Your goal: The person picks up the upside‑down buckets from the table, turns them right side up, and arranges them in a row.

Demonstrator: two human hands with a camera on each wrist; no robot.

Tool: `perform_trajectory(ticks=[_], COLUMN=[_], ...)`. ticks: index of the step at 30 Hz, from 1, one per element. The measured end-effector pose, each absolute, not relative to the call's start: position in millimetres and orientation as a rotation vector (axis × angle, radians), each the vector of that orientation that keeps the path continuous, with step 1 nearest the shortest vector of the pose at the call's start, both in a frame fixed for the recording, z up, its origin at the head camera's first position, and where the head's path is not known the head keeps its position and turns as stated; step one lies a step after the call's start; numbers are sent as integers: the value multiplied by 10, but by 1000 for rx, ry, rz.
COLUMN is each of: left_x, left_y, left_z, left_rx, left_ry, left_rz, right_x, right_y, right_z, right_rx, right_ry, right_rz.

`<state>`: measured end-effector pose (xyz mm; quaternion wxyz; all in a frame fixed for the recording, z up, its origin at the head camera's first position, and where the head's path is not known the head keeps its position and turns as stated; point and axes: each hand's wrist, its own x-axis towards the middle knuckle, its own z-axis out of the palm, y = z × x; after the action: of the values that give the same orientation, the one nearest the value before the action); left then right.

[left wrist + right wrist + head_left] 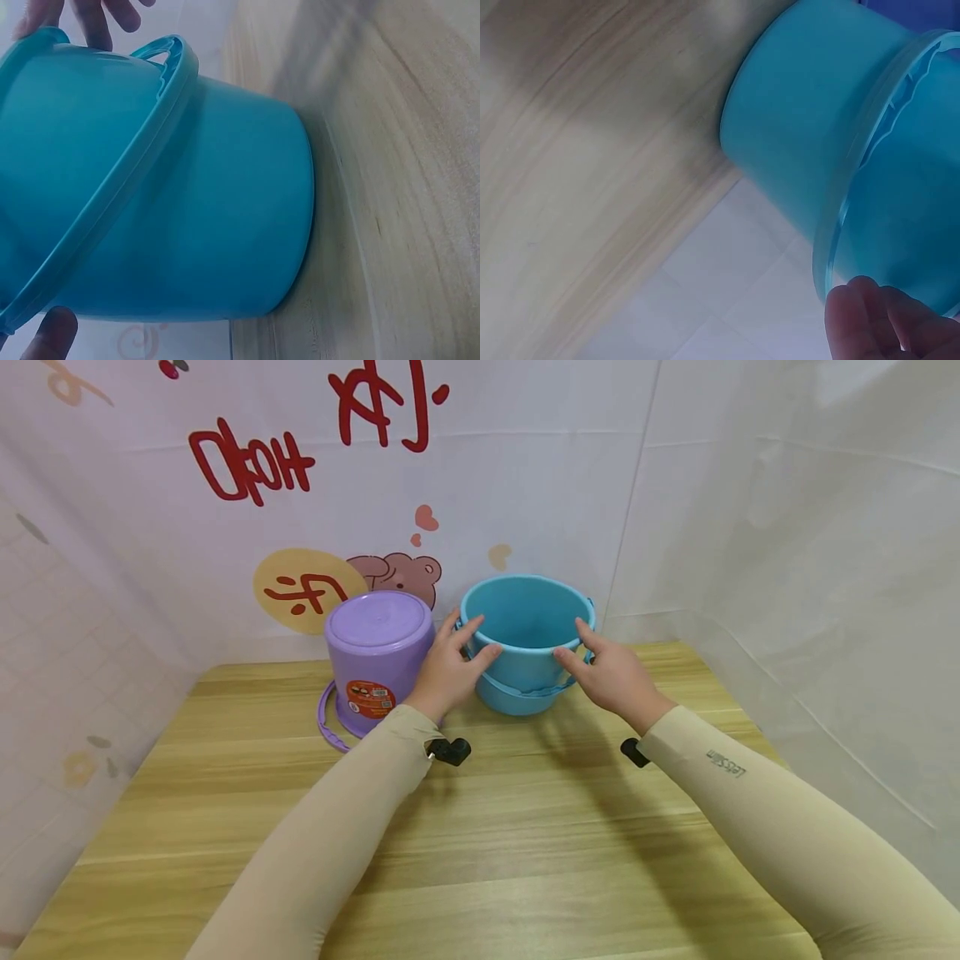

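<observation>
Blue bucket: a round, light blue plastic bucket point(521, 670) stands mouth up near the far edge of the pale wood-look table point(525, 843), a bit right of the middle.
Left hand: the left hand point(447, 667) holds the left side of its rim, thumb on the near side. How hard it grips, I cannot tell.
Right hand: the right hand point(617, 678) holds the right side the same way, fingers bent at the rim.
Blue handle: the thin light blue plastic handle point(529, 692) hangs low across the near side, below both thumbs.
Purple bucket: a round, light purple plastic bucket point(378, 647) with a red sticker point(371, 698) sits upside down on the left, just beside the left hand.
Might slip: the rim looks smooth and the fingertips have only a little of it, so a loose hold could drop one side.
Might bump: moving left could knock the purple bucket, because the gap is small.
Might snag: the loose handle could swing and catch a finger.
</observation>
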<state>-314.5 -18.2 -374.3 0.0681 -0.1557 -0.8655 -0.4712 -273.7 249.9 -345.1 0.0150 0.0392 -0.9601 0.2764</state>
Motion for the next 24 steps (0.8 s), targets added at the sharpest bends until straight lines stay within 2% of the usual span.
perform_trajectory(ticks=[24], left_x=[-3197], left_y=[-137], left_z=[-3682], left_rx=[-432], left_ry=[-2686], left_rz=[-1400], right_x=[-2812], right_y=[2461], right_z=[-3419], right_rx=[146], right_ry=[-2983], right_rz=[842])
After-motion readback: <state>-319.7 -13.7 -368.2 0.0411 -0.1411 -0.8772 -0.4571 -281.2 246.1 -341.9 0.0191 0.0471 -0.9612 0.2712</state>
